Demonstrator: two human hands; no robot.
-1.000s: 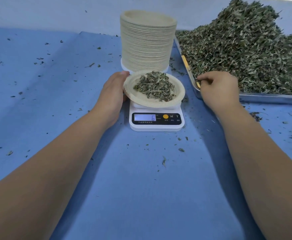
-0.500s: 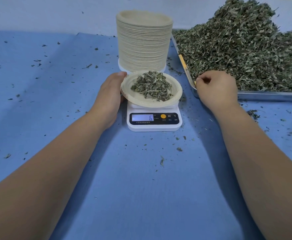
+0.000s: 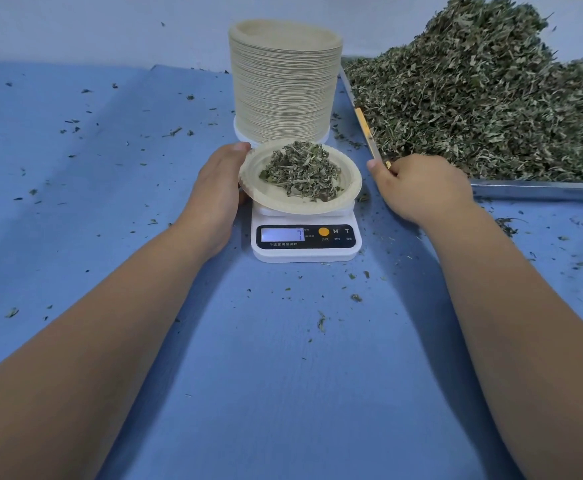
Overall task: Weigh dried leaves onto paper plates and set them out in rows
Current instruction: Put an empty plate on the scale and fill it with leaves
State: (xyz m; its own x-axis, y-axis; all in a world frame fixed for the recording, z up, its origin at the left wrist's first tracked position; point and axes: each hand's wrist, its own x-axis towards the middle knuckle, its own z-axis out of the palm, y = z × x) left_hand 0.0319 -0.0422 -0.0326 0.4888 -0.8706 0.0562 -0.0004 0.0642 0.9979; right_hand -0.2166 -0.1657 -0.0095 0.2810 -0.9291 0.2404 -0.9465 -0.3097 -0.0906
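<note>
A paper plate [image 3: 347, 188] with a small heap of dried leaves [image 3: 300, 173] sits on the white digital scale [image 3: 305, 252], whose display shows 7. My left hand [image 3: 214, 199] grips the plate's left rim, one fingertip over the far edge. My right hand [image 3: 421, 188] is curled into a loose fist on the blue cloth at the near left corner of the metal tray [image 3: 539, 190]. Its back faces me, so I cannot see anything held inside it. The tray carries a big mound of dried leaves [image 3: 484, 98].
A tall stack of paper plates [image 3: 285, 84] stands directly behind the scale. The blue cloth [image 3: 300, 375] covers the table, with leaf crumbs scattered on it, mostly at the left and beside the tray.
The scale reading went from 6 to 7. My right hand slid slightly left, away from the tray rim. My left hand stayed on the plate's rim.
</note>
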